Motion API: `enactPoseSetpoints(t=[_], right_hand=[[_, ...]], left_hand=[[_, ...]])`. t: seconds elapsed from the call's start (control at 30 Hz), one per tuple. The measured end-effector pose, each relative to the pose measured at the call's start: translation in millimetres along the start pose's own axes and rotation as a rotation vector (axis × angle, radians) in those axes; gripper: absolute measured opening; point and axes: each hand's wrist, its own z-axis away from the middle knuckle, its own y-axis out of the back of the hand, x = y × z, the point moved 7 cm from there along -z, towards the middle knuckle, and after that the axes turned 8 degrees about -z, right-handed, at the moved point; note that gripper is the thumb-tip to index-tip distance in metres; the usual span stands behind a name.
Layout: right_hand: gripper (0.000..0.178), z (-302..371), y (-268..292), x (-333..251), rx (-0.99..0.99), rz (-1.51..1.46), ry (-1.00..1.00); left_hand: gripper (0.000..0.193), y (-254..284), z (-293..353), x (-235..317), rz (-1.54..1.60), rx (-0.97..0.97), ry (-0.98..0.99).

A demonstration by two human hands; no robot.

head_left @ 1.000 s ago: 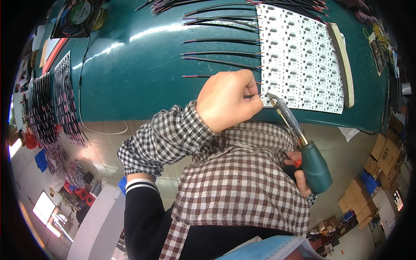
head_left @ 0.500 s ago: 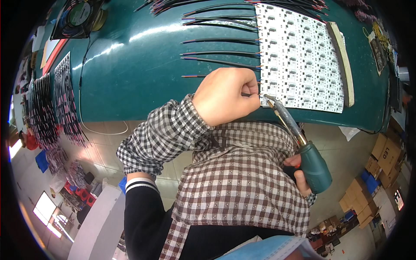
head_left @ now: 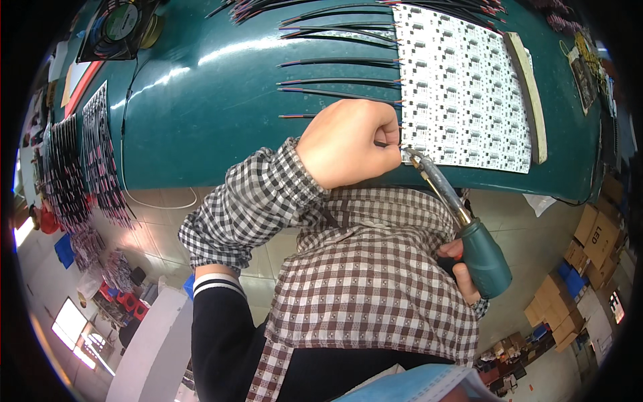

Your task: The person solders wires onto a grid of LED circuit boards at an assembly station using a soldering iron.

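Pinching a thin black-sheathed cable [head_left: 380,143] with the fingers of the left hand [head_left: 347,144], beside the lower-left corner of the white circuit-board panel [head_left: 462,100] on the green tabletop [head_left: 221,134]: likely light, bendy, best held near its end. Curling right hand [head_left: 465,281] around a green-handled soldering iron [head_left: 485,258].

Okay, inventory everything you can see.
Smooth table: one, green, upper centre.
Rectangular circuit panel: one, white, upper right.
Thin cables: several, black, left of panel.
Long bar: one, cream, panel's right edge.
Square fan: one, black, upper left.
Bundled cables: several, black and red, far left.
Cardboard boxes: several, brown, lower right.
Metal-tipped soldering iron: one, green-handled, in right hand.
Checked apron: one, brown and white, lower centre.
Left hand: one, bare, pinching a cable.
Right hand: one, bare, on iron's handle.
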Motion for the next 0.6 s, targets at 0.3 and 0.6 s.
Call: enactPoseSetpoints(t=[0.3, 0.6], right_hand=[[0.031, 0.8, 1.0, 0.8, -0.033, 0.022, 0.062], [0.037, 3.9, -1.2, -4.2, 0.09, -0.089, 0.001]], left_hand=[[0.013, 1.6, -2.3, 1.3, -0.005, 0.013, -0.047], [0.013, 1.9, -3.1, 1.4, -0.021, -0.001, -0.054]])
